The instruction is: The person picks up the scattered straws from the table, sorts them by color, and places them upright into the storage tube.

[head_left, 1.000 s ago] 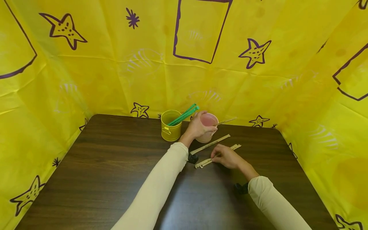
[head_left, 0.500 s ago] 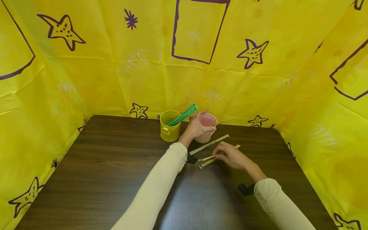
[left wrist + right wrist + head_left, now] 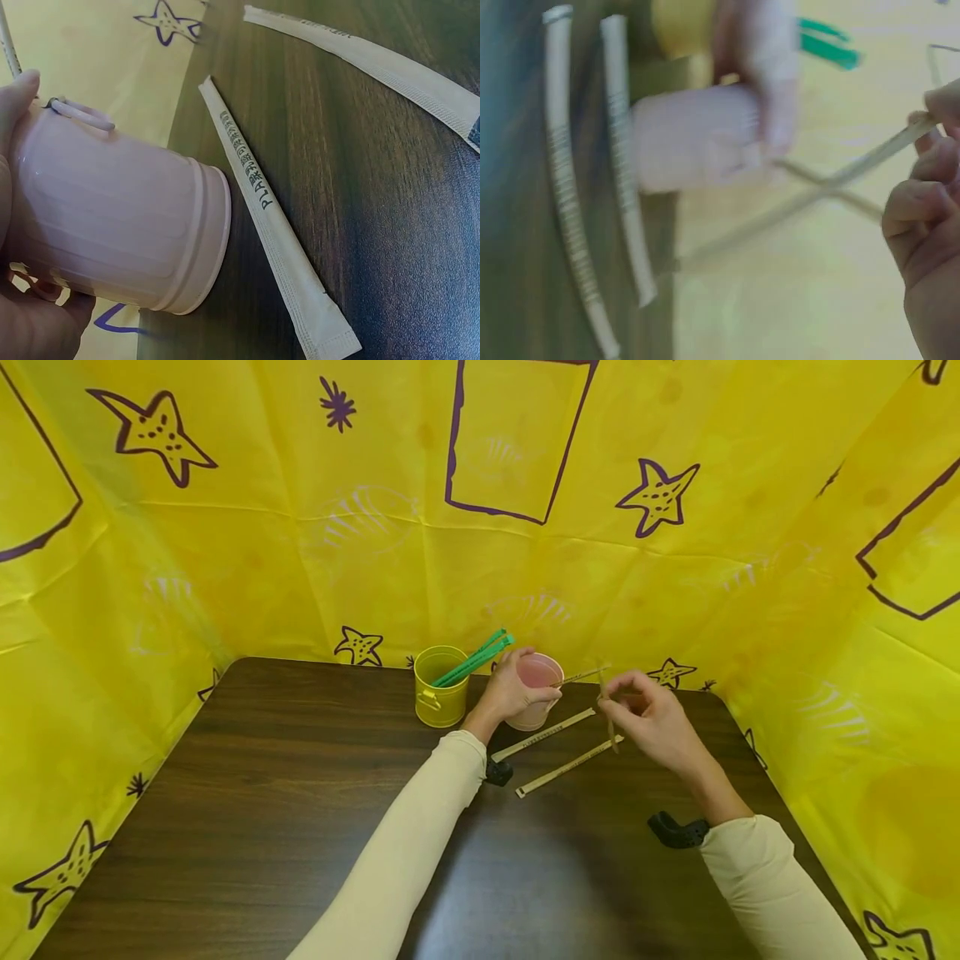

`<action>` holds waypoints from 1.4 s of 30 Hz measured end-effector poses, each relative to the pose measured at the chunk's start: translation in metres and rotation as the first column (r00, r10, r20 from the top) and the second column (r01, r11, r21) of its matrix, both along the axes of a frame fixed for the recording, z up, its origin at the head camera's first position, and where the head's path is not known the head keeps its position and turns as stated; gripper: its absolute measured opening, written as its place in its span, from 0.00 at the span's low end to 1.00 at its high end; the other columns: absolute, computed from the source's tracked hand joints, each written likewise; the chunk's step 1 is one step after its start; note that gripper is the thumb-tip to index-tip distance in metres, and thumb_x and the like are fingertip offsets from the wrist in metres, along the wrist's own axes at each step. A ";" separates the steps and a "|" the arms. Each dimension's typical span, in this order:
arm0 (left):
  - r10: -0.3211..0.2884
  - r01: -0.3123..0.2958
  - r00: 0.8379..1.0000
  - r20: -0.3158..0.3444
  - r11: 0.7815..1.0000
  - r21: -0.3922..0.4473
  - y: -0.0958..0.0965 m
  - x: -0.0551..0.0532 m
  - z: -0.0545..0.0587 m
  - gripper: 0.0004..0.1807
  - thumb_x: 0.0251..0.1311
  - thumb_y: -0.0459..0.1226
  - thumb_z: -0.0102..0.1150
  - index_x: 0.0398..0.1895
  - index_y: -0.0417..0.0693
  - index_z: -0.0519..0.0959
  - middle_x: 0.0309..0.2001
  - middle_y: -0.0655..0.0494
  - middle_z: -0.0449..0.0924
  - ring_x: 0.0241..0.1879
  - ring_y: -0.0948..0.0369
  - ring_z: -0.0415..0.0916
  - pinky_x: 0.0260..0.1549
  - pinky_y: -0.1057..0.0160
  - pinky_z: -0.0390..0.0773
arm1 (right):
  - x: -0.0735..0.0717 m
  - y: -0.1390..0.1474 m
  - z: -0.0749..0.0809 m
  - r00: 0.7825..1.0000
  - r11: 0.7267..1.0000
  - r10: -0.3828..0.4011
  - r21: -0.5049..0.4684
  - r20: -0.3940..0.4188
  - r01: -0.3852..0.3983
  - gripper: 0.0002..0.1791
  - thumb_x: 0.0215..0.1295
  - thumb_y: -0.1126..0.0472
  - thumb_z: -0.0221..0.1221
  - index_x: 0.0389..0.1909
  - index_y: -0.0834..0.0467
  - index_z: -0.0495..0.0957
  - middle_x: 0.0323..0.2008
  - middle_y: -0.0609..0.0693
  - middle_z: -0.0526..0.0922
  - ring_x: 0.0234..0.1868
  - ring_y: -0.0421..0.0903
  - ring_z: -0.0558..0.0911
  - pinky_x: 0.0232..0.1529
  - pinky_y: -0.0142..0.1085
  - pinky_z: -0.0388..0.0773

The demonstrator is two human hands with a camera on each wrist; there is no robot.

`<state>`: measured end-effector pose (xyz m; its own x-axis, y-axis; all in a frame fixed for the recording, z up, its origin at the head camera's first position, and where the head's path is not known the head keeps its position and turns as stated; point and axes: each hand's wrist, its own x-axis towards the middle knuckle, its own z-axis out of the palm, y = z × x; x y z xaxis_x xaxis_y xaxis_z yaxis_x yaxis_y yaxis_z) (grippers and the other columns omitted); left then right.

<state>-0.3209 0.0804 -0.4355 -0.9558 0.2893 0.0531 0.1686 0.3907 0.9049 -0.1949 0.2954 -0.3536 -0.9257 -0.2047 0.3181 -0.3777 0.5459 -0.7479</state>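
Observation:
My left hand (image 3: 512, 690) grips a small pale pink bucket (image 3: 120, 210) round its upper part, the thumb at the rim. A paper-wrapped straw (image 3: 585, 676) sticks out of the bucket to the right. Just right of it, my right hand (image 3: 654, 724) pinches another paper-wrapped straw (image 3: 765, 217) near one end; in the right wrist view it crosses in front of the straw in the bucket. On the table lie two more wrapped straws, one (image 3: 543, 735) close to the bucket and one (image 3: 567, 768) nearer me. The right wrist view is blurred.
A yellow bucket (image 3: 441, 706) holding green-wrapped straws (image 3: 480, 660) stands left of the pink one. Yellow patterned cloth (image 3: 375, 568) hangs behind and beside the dark wooden table (image 3: 300, 793). Both wrists wear black camera mounts (image 3: 677, 831).
My right hand has picked up one wrapped straw from the nearer pair, lifted it and carried it up and right beside the pink bucket. The left hand keeps its grip there.

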 end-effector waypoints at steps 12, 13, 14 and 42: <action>0.003 -0.003 1.000 0.013 1.000 0.009 -0.001 0.002 0.001 0.53 0.49 0.54 0.79 0.76 0.57 0.60 0.71 0.47 0.62 0.65 0.45 0.71 0.63 0.44 0.75 | -0.030 -0.017 0.049 0.981 0.748 -0.071 -0.660 -0.183 -0.069 0.08 0.66 0.72 0.63 0.42 0.60 0.77 0.36 0.48 0.87 0.11 0.42 0.62 0.16 0.36 0.53; 0.003 -0.003 1.000 0.014 1.000 0.005 -0.001 0.001 0.001 0.53 0.49 0.54 0.79 0.77 0.57 0.60 0.71 0.47 0.62 0.66 0.45 0.71 0.63 0.45 0.75 | -0.035 -0.017 0.049 0.979 0.731 -0.084 -0.680 -0.185 -0.066 0.08 0.66 0.72 0.64 0.42 0.60 0.77 0.35 0.49 0.87 0.10 0.43 0.60 0.15 0.36 0.52; 0.003 -0.003 1.000 0.014 1.000 0.004 -0.001 0.001 0.001 0.53 0.49 0.54 0.79 0.77 0.57 0.60 0.71 0.47 0.62 0.66 0.45 0.70 0.63 0.45 0.76 | -0.041 -0.018 0.048 0.979 0.714 -0.097 -0.698 -0.178 -0.056 0.08 0.66 0.72 0.64 0.42 0.61 0.77 0.35 0.49 0.87 0.09 0.43 0.60 0.15 0.36 0.51; -0.001 0.001 1.000 0.006 1.000 0.012 0.000 0.002 0.000 0.53 0.49 0.53 0.79 0.76 0.56 0.60 0.69 0.47 0.65 0.65 0.47 0.72 0.64 0.47 0.76 | -0.086 -0.010 0.012 0.911 0.799 -0.187 -0.483 0.367 0.359 0.16 0.68 0.58 0.67 0.52 0.50 0.73 0.42 0.33 0.86 0.20 0.32 0.68 0.16 0.25 0.59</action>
<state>-0.3193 0.0800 -0.4355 -0.9557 0.2899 0.0509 0.1636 0.3793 0.9107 -0.2812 0.2849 -0.3417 -0.9814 0.1918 0.0122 0.0031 0.0795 -0.9968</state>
